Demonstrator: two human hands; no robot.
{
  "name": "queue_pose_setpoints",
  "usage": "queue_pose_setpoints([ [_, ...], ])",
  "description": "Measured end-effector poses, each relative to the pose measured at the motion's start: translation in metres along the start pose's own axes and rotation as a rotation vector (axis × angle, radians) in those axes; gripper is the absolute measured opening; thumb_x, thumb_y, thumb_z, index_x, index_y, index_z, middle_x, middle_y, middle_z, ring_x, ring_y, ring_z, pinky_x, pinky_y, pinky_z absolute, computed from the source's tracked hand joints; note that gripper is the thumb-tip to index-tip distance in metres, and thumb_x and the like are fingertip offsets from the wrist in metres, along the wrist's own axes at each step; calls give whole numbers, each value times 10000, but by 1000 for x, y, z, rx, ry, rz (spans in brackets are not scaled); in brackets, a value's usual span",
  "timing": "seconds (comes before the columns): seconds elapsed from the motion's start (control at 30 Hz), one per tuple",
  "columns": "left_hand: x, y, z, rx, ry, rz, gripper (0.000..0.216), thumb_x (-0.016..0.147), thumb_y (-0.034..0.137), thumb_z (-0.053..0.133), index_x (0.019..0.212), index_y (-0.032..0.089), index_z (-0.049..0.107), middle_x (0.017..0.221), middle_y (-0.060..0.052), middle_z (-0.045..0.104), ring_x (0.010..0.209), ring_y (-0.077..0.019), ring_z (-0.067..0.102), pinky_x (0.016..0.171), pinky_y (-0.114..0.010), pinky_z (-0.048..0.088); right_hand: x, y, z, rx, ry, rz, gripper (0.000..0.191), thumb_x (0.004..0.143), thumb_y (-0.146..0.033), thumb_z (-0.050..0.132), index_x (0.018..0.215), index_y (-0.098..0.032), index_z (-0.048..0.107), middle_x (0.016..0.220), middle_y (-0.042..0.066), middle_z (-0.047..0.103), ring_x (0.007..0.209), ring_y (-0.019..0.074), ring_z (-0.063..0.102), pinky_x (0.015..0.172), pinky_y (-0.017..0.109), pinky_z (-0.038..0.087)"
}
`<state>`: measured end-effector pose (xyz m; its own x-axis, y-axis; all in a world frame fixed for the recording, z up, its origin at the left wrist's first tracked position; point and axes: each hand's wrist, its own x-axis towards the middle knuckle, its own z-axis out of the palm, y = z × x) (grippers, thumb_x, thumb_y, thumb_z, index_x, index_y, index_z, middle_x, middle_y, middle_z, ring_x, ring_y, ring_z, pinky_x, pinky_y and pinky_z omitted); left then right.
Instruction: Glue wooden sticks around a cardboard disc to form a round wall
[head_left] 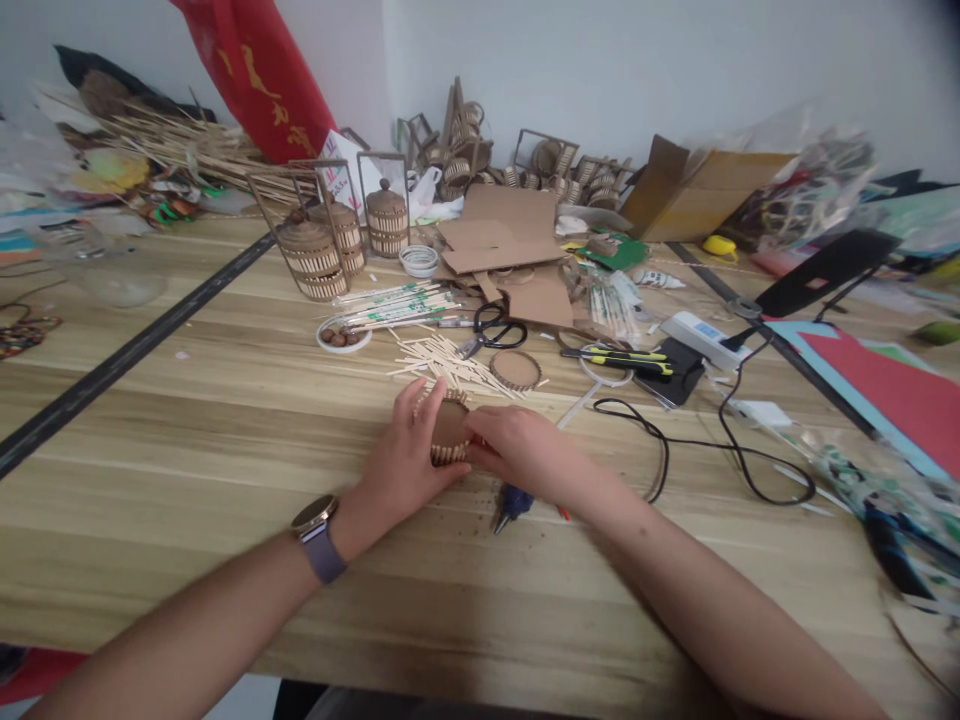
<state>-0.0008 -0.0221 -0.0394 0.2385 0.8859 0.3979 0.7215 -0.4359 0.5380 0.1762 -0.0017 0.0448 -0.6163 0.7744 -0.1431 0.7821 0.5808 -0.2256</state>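
Observation:
Both hands meet at the middle of the wooden table [225, 420] around a small round cardboard drum with short wooden sticks set round its rim [448, 432]. My left hand [409, 455] cups its left side, fingers curled round it; a watch sits on that wrist. My right hand [517, 450] presses on its right side, fingers closed against it. A blue-handled tool [512, 504] lies on the table just under my right hand. A loose pile of short sticks [442, 358] and a spare cardboard disc [516, 369] lie just beyond.
Finished stick lanterns [319, 255] stand at the back, with cardboard sheets [502, 240], scissors [491, 332], a yellow-and-black tool [626, 358], a small dish of beads [343, 337] and a black cable [705, 445] to the right. Red paper [892, 385] lies far right.

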Motion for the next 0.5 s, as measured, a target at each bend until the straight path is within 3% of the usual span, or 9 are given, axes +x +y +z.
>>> queue_pose_setpoints([
  [0.5, 0, 6, 3, 40, 40, -17, 1001, 735, 238, 767, 1514, 275, 140, 1489, -191, 269, 1401, -406, 326, 1014, -579, 473, 0, 1, 5, -32, 0, 8, 135, 927, -208, 539, 910, -177, 670, 905, 81, 735, 816, 209, 659, 630, 272, 349],
])
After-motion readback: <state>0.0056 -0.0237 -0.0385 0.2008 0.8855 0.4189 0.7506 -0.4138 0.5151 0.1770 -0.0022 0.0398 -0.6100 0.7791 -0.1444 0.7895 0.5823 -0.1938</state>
